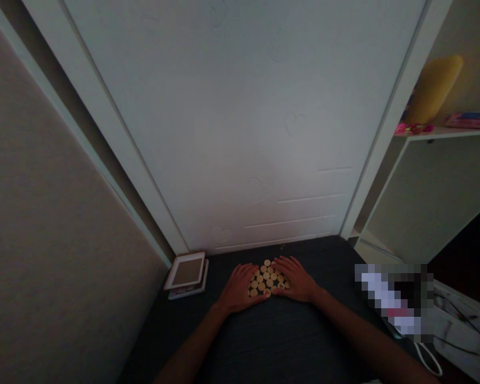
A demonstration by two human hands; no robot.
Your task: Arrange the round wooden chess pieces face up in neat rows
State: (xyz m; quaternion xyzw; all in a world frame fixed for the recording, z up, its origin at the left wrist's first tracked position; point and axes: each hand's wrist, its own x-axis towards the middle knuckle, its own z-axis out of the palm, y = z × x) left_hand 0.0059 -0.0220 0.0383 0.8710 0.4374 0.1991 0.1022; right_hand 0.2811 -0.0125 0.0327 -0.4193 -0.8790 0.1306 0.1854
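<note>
Several round, pale wooden discs (270, 283) lie close together in one layer on the dark table (272, 341). Around their left side curves my left hand (240, 288), its fingers spread and its thumb at the near edge of the group. On the opposite side my right hand (298, 280) lies palm down with fingers apart, touching the discs at the right. A few discs, including those near the thumbs, carry reddish or dark marks too small to read. Parts of the outer discs are hidden under my fingers.
Stacked at the table's back left are a frame-like item (188, 270) and a flat box beneath it. A white panel (260, 133) rises behind the table. At the right are a blurred-out object (396, 301), a white cord and a shelf (460, 133) with a yellow item.
</note>
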